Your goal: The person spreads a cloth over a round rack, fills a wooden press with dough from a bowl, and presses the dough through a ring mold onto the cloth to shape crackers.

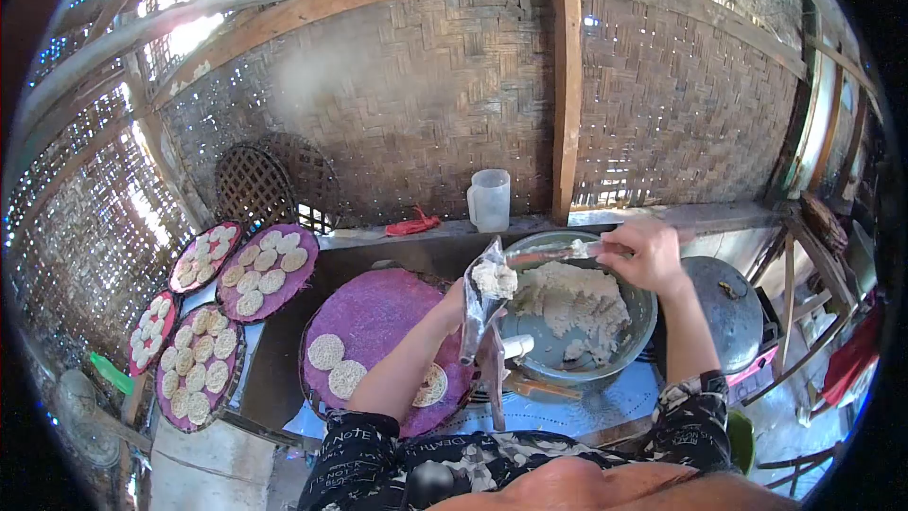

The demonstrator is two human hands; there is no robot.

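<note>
My left hand (454, 309) is closed round a dark hand-held press (475, 317) with long handles, whose open top is filled with pale dough (494, 279). Just right of it, my right hand (646, 254) grips a flat spatula (544, 255) with a lump of dough stuck on it, held over the far rim of a large metal basin (646, 322). Inside the basin lies a broad mass of pale dough (577, 298). Under my left forearm is a round purple tray (378, 312) bearing a few coiled noodle-like discs (326, 351), one partly hidden by the arm.
Several smaller purple trays (301, 276) with rows of discs stand at the left. A plastic jug (490, 201) and a red cloth or bag (413, 223) are on the ledge behind. A lidded pot (724, 312) stands right of the basin. A woven wall (426, 104) rises behind.
</note>
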